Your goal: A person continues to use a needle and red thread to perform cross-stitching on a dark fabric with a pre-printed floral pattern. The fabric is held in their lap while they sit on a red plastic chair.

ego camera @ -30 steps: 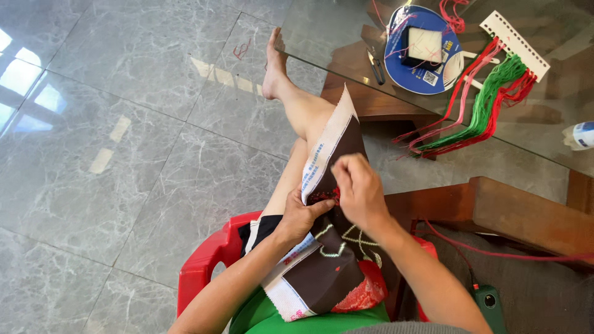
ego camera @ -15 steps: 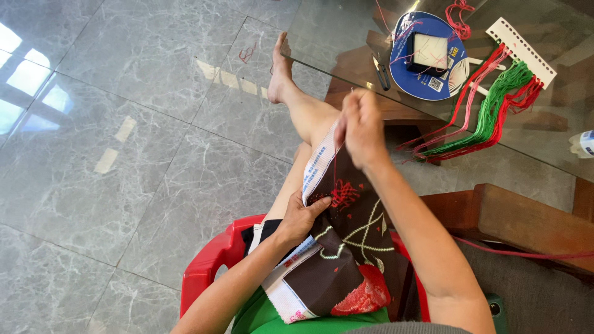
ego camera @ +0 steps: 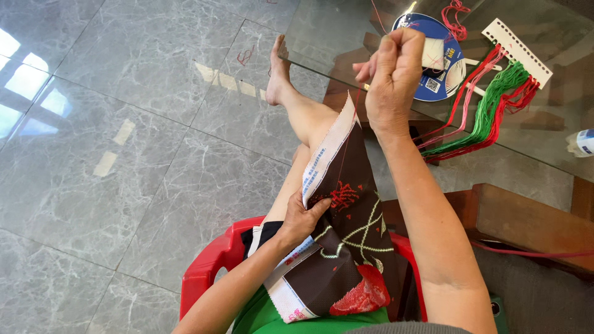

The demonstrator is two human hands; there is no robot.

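A dark brown cross-stitch cloth (ego camera: 352, 241) with red and pale green stitching and a white border lies over my lap. My left hand (ego camera: 301, 218) grips its folded left edge. My right hand (ego camera: 391, 73) is raised high above the cloth, fingers pinched on a needle with a thin red thread (ego camera: 348, 139) that runs taut down to the red stitched patch (ego camera: 339, 196). The needle itself is too small to see.
A glass table (ego camera: 513, 161) stands to the right with a blue round tin (ego camera: 440, 68), a white thread organiser card (ego camera: 518, 44) with green and red floss (ego camera: 489, 114), and a small bottle (ego camera: 581, 142). I sit on a red plastic chair (ego camera: 213, 266). My bare foot (ego camera: 278, 71) rests on grey tiles.
My right hand has risen from the cloth up and away toward the table, drawing the red thread out long. My left hand keeps its grip on the cloth edge.
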